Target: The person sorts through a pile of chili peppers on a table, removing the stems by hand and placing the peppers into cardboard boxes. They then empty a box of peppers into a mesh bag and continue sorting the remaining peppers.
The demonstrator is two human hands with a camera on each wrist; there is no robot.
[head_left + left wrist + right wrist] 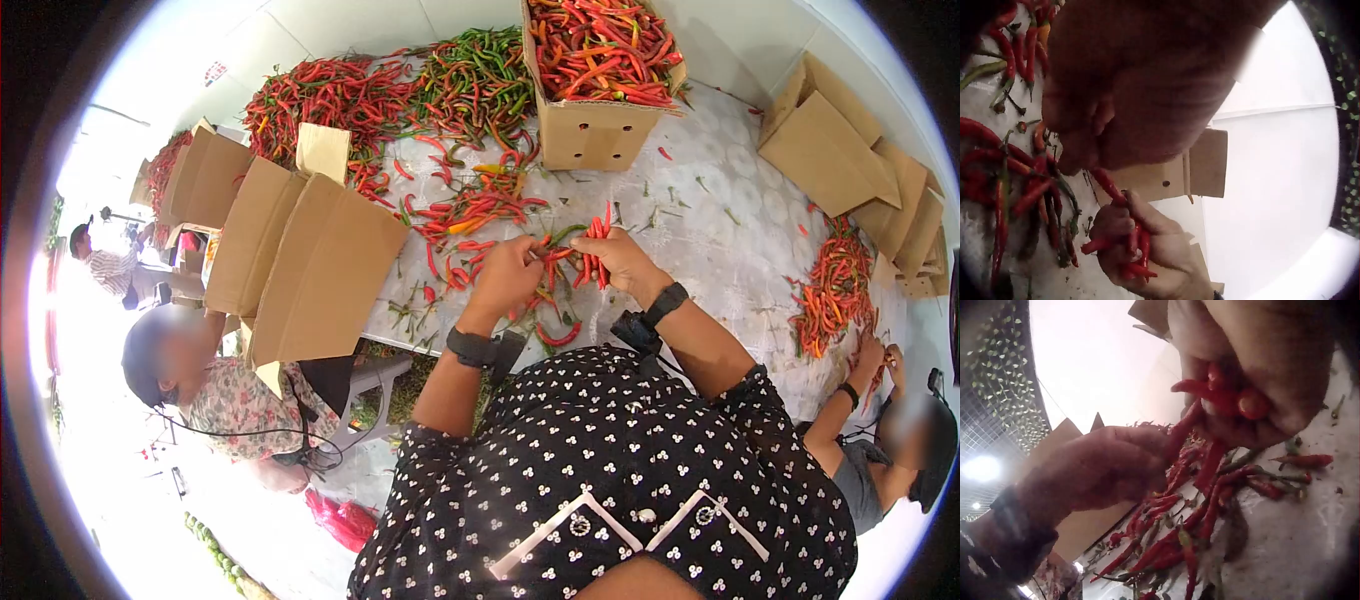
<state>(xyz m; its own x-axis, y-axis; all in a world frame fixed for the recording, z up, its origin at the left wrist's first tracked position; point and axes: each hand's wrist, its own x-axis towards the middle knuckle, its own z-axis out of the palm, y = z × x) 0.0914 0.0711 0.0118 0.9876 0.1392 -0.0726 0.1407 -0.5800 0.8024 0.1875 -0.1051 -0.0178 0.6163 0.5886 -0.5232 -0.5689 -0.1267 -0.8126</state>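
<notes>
My right hand grips a small bunch of red chili peppers, their tips poking out past the fingers. At the left, my left hand pinches the end of one red chili pepper, which runs between the two hands in the left wrist view. Right below them, loose chilies lie on the covered table, mostly red with some green stems. A curved red chili lies near the table's front edge.
A carton full of red chilies stands at the back, beside heaps of red and green chilies. Open cartons stand left. Stem bits litter the table. One person sits left; another handles chilies at right.
</notes>
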